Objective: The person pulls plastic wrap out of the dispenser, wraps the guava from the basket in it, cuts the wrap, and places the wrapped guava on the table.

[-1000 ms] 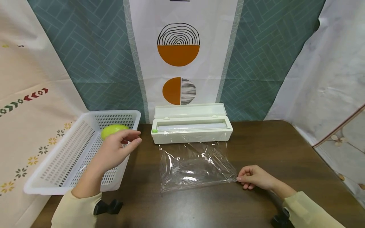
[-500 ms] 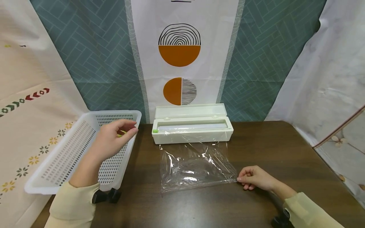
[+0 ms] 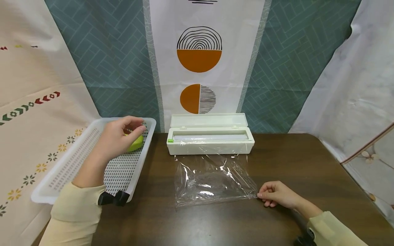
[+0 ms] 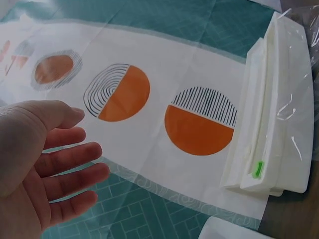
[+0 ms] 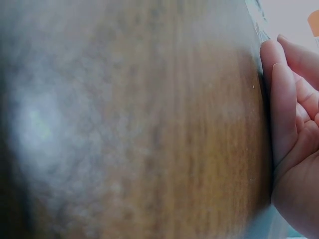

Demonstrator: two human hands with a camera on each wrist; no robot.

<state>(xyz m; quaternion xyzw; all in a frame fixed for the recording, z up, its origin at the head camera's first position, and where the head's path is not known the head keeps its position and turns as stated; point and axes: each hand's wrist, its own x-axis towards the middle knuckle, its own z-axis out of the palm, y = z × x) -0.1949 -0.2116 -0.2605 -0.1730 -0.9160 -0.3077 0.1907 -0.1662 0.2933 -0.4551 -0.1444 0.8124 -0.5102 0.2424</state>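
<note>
My left hand (image 3: 117, 138) hangs over the white slotted basket (image 3: 144, 160), fingers loosely bent. In the left wrist view, nothing sits between the thumb and fingers of that left hand (image 4: 45, 154). Partly hidden beneath it, a yellow-green fruit (image 3: 136, 144) lies in the basket. My right hand (image 3: 280, 194) pinches the near right corner of a clear sheet of plastic wrap (image 3: 212, 184). This sheet runs out over the table from a white wrap dispenser (image 3: 210, 147) with its lid raised. At the right wrist, the right hand's fingers (image 5: 284, 109) show close to the tabletop.
The brown table (image 3: 191, 225) reaches back to a patterned cloth (image 3: 200, 13) hung behind the dispenser. A green slider (image 3: 170, 140) sits at the dispenser's left end. Cream cloth (image 3: 34, 136) borders the left side, and white cloth (image 3: 366, 102) the right.
My left hand has moved left and back over the basket, rising a little in the head view. The right hand keeps its pinch on the wrap corner. The head view has shifted slightly.
</note>
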